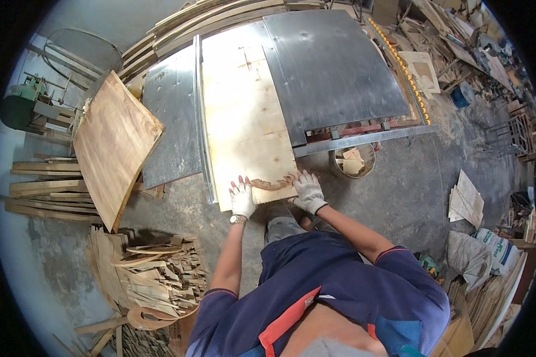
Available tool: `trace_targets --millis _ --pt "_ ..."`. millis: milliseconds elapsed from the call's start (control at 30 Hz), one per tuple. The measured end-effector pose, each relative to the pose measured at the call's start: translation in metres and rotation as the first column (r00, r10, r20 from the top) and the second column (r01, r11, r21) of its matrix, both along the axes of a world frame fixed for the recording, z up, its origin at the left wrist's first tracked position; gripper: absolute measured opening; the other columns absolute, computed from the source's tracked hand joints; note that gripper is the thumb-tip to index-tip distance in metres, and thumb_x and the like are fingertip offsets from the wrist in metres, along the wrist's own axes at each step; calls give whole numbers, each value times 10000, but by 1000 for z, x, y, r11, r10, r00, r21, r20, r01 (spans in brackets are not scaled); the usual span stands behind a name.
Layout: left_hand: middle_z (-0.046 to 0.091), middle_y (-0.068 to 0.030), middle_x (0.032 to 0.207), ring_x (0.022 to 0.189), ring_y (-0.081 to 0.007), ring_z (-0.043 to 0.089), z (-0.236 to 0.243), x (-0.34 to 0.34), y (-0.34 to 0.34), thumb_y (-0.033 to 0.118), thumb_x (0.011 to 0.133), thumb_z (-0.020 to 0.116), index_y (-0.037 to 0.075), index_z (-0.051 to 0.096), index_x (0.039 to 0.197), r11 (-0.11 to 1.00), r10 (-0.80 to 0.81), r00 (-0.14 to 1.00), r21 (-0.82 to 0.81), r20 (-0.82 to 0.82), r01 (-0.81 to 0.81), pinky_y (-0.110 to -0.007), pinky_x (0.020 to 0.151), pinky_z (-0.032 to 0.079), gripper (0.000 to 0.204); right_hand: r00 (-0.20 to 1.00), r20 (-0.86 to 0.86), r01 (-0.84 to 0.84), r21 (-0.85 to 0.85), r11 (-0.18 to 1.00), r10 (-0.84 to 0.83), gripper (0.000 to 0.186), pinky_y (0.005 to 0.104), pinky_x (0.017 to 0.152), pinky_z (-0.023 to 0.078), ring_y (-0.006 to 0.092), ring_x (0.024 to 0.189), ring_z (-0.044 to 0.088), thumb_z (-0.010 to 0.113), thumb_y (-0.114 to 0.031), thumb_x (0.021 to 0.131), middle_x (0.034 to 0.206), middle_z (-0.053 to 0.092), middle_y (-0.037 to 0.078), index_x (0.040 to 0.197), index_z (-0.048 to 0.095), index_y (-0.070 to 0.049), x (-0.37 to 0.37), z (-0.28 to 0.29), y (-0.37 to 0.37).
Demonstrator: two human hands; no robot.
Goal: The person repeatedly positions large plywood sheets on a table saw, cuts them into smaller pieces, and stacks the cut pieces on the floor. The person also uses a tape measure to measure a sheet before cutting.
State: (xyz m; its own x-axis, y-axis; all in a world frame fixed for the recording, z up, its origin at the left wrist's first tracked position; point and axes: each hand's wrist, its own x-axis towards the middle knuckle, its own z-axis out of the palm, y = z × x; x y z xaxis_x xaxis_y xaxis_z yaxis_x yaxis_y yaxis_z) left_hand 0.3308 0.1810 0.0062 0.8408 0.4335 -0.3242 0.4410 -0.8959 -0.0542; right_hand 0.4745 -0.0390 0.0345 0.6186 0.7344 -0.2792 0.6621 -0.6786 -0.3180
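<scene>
Left hand (242, 199), right hand (309, 193) spread on pale board (250, 131), arms (226, 262) extended.

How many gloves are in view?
2: one white glove on the left hand, one on the right hand, both at the near end of the pale board. Others could be hidden in clutter.

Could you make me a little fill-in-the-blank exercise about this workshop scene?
Gloves are worn on ___ the left grip and the right grip.
A watch sits on the ___ wrist.
The bucket stands to the ___ of the long pale board.

Missing words: both; left; right.
</scene>
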Motion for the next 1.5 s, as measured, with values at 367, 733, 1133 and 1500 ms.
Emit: trace_targets --millis 367,733,1133,1500 --pt "188 -220 1601 1430 -509 232 -6 65 50 299 667 848 50 185 1546 1000 11 998 -23 58 -10 -584 1151 265 1129 923 246 -270 -131 954 295 411 610 1178 128 307 1428 368 398 -238 972 1486 470 129 1333 561 -127 71 -36 40" --pt "87 -218 1626 1465 -503 118 -1 99 115 389 718 820 110 138 1565 961 143 985 -223 -97 -162 -588 1155 243 1122 938 169 -264 -225 938 304 479 632 1169 123 311 1447 324 498 -343 967 1546 394 95 1411 498 -165 129 -38 84" --pt "56 -179 1639 1471 -507 41 -23 166 179 426 619 885 171 140 1573 941 176 983 -283 -55 -185 -617 1152 202 1237 963 65 -259 -35 965 260 551 557 1182 204 297 1461 289 630 -413 890 1575 344 56 1372 511 -174 203 -35 114" --pt "152 -245 1599 1461 -505 95 -47 235 244 478 562 905 102 243 1536 972 111 994 -208 7 -108 -507 1194 166 1236 998 34 -48 -20 999 48 803 442 1233 67 229 1520 100 588 -540 893 1643 162 29 1545 284 -184 227 -51 78"
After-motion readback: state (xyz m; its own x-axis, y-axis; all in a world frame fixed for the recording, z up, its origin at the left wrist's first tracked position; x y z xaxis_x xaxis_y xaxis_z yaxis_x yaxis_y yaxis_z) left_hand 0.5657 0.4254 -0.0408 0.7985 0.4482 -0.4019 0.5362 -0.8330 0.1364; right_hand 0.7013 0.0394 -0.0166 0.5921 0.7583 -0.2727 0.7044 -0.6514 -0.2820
